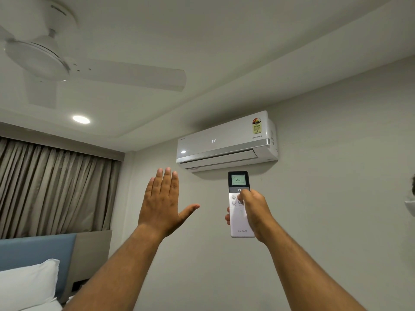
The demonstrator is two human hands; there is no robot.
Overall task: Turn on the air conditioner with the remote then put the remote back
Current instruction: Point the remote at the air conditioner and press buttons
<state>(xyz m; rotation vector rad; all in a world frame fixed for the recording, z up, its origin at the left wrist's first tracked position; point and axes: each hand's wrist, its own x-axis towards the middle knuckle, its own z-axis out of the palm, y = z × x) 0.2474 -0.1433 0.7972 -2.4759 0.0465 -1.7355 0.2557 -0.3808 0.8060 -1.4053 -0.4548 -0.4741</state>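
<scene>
Right hand (254, 211) is wrapped around a white Lloyd remote (239, 205), just right of center frame, held upright and aimed up at the wall-mounted inverter air conditioner (226, 141) directly above it. Thumb sits on the buttons just below the power key, and the remote's screen reads 24. The AC panel shows 24 too. Left hand (162, 203) is empty, raised beside the remote with fingers together and thumb spread out. White ceiling fan (67, 66) fills the upper left, curtains (51, 189) at left.

White ceiling fan (40, 57), lit downlight (81, 119), curtains (51, 187), pillow (29, 283)
</scene>
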